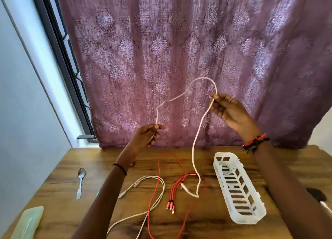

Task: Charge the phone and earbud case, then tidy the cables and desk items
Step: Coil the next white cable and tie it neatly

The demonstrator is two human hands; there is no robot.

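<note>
Above the brown wooden surface (206, 220), the left grip (149, 134) and the right grip (228, 111) each pinch the long white cable (193, 152) tight. It loops up between them, then hangs from the right grip down to the surface. Below both grips lies a red cable with many plugs (175, 192). Under the right grip sits a white plastic basket (239, 190).

Wooden table (59, 194), spoon (80, 181), white basket (246, 220), red cable (175, 188), white cable (162, 194), pale green case (28, 222)
</note>
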